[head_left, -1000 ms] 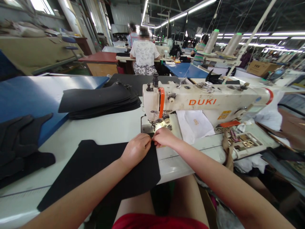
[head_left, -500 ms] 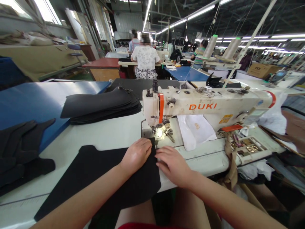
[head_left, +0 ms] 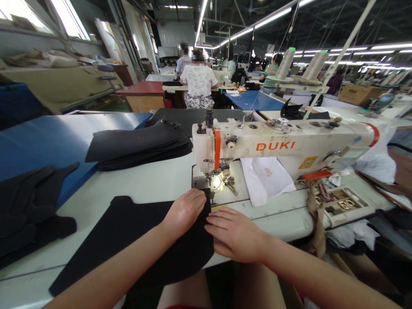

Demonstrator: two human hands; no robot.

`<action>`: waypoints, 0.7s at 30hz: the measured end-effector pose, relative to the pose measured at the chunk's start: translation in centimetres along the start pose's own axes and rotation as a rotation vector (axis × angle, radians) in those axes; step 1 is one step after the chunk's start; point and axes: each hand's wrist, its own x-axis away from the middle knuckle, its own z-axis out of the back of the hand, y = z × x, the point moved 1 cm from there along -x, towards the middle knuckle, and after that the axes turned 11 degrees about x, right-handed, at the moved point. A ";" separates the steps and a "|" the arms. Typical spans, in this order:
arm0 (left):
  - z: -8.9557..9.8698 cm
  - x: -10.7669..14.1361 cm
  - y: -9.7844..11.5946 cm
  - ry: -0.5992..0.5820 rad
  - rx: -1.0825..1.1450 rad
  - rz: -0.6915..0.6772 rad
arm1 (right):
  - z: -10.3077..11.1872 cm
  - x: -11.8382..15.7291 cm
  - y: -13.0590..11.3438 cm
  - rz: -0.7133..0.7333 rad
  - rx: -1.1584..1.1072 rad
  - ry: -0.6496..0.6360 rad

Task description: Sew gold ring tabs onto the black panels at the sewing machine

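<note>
A large black fabric panel (head_left: 135, 227) lies on the pale sewing table, its near part hanging over the front edge. My left hand (head_left: 187, 209) rests on the panel close to its far right corner, fingers bent and pressed together on the cloth. Along the right edge of the same panel is my right hand (head_left: 234, 234), fingers stretched out flat with the tips on the cloth; its thumb is hidden. Just beyond both hands stands a white sewing machine (head_left: 277, 143). Its lit needle area (head_left: 213, 181) sits slightly past the panel's corner.
Stacked black panels (head_left: 138, 143) lie left of the machine, and more black cut pieces (head_left: 30, 206) at far left. A white cloth (head_left: 265, 182) is under the machine arm. To the right sits a parts tray (head_left: 347, 206) with metal rings. Co-workers (head_left: 198, 81) sit farther back.
My right hand has come slightly toward me and flattened, its fingertips now over the panel's right edge. My left hand stays on the panel. The view has shifted a little.
</note>
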 end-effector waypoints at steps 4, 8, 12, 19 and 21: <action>0.0 0.1 0.0 -0.004 -0.012 -0.030 | -0.9 -1.1 0.5 -0.071 0.076 0.049; 0.0 0.1 0.1 -0.032 -0.032 -0.046 | -1.7 -1.5 0.7 -0.101 0.060 0.068; 0.0 -0.1 0.2 -0.030 -0.045 -0.063 | -1.9 -1.3 0.6 -0.106 0.039 0.104; -0.1 -0.2 0.2 -0.021 -0.053 -0.070 | -2.0 -1.1 0.6 -0.121 0.029 0.120; -0.1 -0.1 0.1 -0.015 -0.052 -0.073 | -2.0 -1.1 0.6 -0.118 0.027 0.128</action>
